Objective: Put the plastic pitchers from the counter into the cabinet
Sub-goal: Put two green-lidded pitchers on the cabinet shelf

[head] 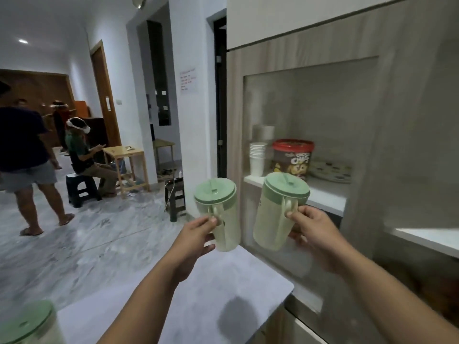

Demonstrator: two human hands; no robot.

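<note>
- Countertop (pixel 198 294), pale grey and matte, runs from the near edge toward the cabinet, with a soft dark shadow lying on it near the right side.
- A third pitcher (pixel 27 324) with a green lid stands on that counter at the bottom left corner, only partly in view and blurred.
- The left hand (pixel 196 237) is closed around the handle of the left pitcher (pixel 218 214), thumb on top, holding it in the air above the counter's far end.
- The right hand (pixel 315 234) is wrapped the same way around the handle of the right pitcher (pixel 278 214), lifted just in front of the cabinet (pixel 397 120) opening and tilted slightly.
- Both pitchers are pale translucent green with darker green lids, side by side but apart.
- Inside the wood-grain cabinet, on a white shelf (pixel 327 194), stand a stack of white cups (pixel 257 157), a red-lidded cereal tub (pixel 293 157) and a patterned plate (pixel 332 170) behind it.
- The room opens to the left onto a grey marble floor (pixel 74 244), white walls and brown doors.
- A person sits on a dark stool (pixel 82 187) beside a small wooden table (pixel 126 157); another stands at the far left in sandals.
- A second dark stool (pixel 175 197) stands near the white pillar.
</note>
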